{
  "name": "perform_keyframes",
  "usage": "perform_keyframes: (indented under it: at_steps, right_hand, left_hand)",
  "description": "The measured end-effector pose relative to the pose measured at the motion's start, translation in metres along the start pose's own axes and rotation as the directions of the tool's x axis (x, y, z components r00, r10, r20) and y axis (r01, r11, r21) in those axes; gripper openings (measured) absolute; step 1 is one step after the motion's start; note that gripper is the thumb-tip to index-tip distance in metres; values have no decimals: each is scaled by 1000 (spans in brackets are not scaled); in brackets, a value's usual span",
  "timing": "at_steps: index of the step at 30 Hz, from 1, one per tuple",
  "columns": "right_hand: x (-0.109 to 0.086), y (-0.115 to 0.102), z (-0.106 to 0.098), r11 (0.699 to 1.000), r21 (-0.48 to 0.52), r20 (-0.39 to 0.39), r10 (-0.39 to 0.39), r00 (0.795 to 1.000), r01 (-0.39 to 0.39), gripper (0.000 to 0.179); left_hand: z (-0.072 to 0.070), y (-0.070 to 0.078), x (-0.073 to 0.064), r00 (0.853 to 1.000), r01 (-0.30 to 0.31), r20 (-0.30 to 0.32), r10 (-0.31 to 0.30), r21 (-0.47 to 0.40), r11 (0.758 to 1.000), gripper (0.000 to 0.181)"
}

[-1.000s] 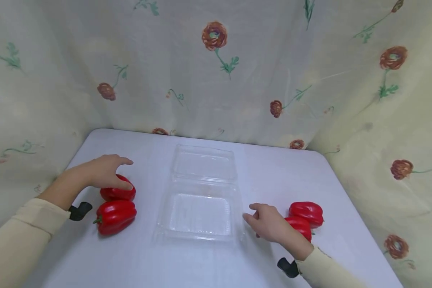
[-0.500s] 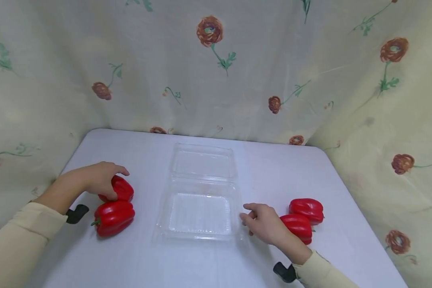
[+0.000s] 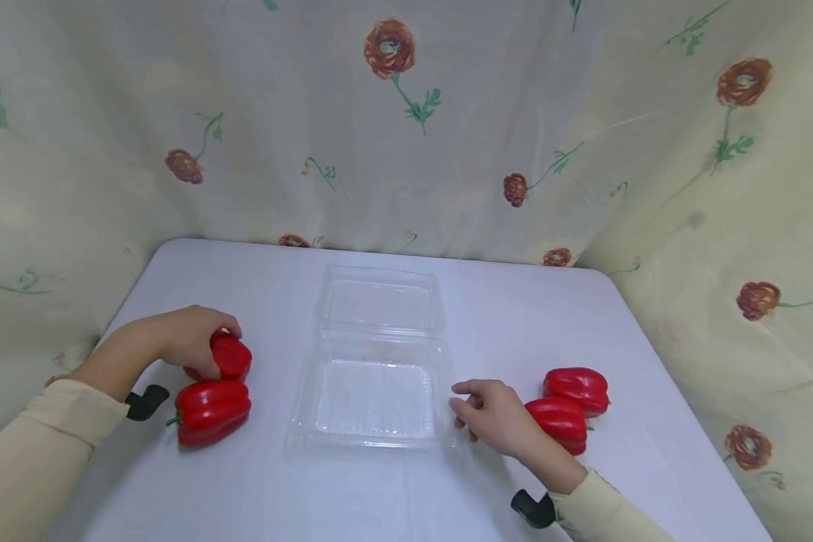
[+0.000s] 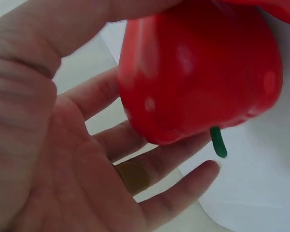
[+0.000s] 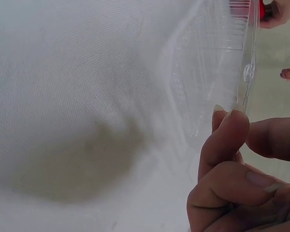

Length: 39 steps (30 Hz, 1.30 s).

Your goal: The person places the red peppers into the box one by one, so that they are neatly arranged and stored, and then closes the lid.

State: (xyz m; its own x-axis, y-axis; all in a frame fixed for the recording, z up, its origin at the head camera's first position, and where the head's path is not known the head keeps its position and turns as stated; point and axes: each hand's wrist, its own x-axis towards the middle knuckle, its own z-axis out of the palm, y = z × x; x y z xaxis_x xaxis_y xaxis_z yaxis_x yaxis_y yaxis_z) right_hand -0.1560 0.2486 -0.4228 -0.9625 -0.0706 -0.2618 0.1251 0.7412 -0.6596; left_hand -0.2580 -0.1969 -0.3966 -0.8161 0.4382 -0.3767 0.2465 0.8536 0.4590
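A red bell pepper (image 4: 203,72) with a green stem lies on its side under my left hand (image 3: 193,339), which grips it by its sides with thumb and fingers. In front of it, close against it, lies a second red bell pepper (image 3: 211,412). Between my hands lies a clear plastic clamshell container (image 3: 378,439) with its lid (image 3: 382,274) folded back flat behind it. My right hand (image 3: 493,418) hovers low at the container's right edge, fingers loosely bent and fingertips right at the rim (image 5: 248,72). Nothing shows inside the container.
Two more red bell peppers lie to the right, a back one (image 3: 576,390) and a front one (image 3: 561,421), partly behind my right wrist. A white table (image 3: 257,489) carries everything. A flowered curtain (image 3: 447,150) stands behind the table and along its sides.
My left hand has come down around the back left pepper, and its fingers have closed on it. My right hand has shifted slightly left to the container's rim. The head view has tilted slightly.
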Motion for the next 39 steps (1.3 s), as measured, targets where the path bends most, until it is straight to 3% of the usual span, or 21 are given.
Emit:
perform_keyframes:
  at_steps: [3, 6, 10, 19, 26, 39]
  right_hand:
    - [0, 0, 1, 1000, 8, -1, 0, 1000, 0, 41]
    - [0, 1, 1, 1000, 12, -2, 2, 1000, -2, 42]
    - [0, 1, 2, 1000, 16, -4, 10, 1000, -10, 41]
    - [-1, 3, 2, 999, 37, -13, 8, 1000, -8, 41]
    - [0, 3, 4, 999, 51, -19, 9, 1000, -8, 40]
    - [-2, 6, 5, 997, 72, -22, -5, 1000, 6, 40]
  left_hand:
    - [-2, 2, 1, 999, -18, -31, 18, -5, 1000, 87]
    - [-5, 10, 2, 994, -46, -102, 49, 31, 998, 86]
    - [-9, 31, 2, 983, -73, -165, 85, 73, 995, 84]
    - [-5, 78, 7, 961, -137, -225, 163, 130, 982, 86]
    - [3, 103, 15, 947, -200, -220, 233, 160, 967, 82]
    - [23, 131, 31, 927, -264, -213, 310, 218, 940, 71]
